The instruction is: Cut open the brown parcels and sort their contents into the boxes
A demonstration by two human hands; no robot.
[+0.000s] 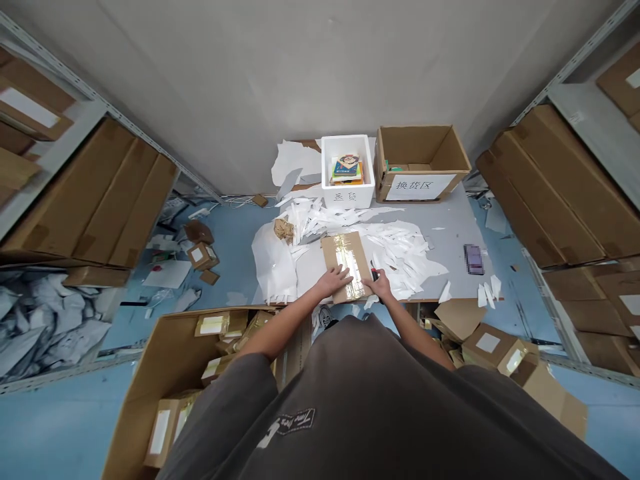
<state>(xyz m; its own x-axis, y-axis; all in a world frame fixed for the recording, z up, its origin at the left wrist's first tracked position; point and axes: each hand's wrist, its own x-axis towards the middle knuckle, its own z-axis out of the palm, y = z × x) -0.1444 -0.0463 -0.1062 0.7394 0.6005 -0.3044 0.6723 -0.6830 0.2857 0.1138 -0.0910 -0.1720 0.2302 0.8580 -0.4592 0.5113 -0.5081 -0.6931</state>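
A flat cardboard parcel [359,248] with shiny yellowish tape down its middle lies at the front edge of the table. My left hand [333,282] rests on its lower left part, fingers spread flat. At the parcel's lower right corner is my right hand [379,284], its fingers wrapped round a small black and red tool [374,272], which looks like a cutter. Torn white paper strips [400,250] are heaped on both sides of the parcel. A crumpled brown paper [284,229] lies to the left.
Behind the parcel stand a white foam box [347,197] holding books and an open cardboard box [457,175] with a paper sign. A purple item [473,259] lies at the right. A large carton [145,373] of parcels is at lower left; shelves [590,113] with boxes flank both sides.
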